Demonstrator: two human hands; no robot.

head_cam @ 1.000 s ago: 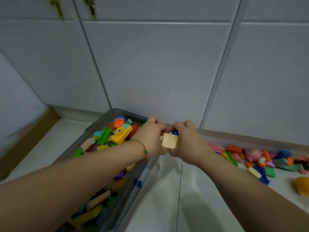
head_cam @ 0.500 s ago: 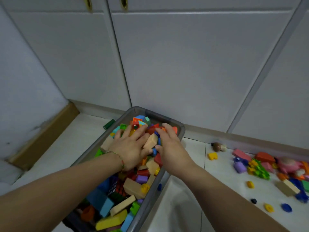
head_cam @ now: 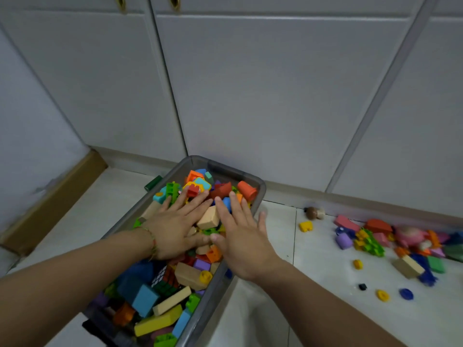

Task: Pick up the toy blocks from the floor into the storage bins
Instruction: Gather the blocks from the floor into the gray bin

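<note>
A grey storage bin (head_cam: 260,194) stands on the floor, heaped with coloured toy blocks. My left hand (head_cam: 175,229) lies flat with spread fingers on top of the blocks in the bin. My right hand (head_cam: 241,236) is flat too, fingers straight, over the bin's right edge. Between the two hands a tan wooden block (head_cam: 208,219) rests on the heap, free of both. To the right, a pile of loose blocks (head_cam: 370,239) is scattered on the white floor.
White cabinet doors (head_cam: 250,83) rise right behind the bin. A yellow block (head_cam: 306,226) and a brown mushroom toy (head_cam: 314,212) lie near the baseboard. Small yellow and blue pieces (head_cam: 382,295) dot the floor at the right. A wooden ledge (head_cam: 50,204) runs along the left wall.
Both hands carried the tan block and other pieces over the bin, let them go onto the heap, and now lie opened flat. The view has tilted down and left.
</note>
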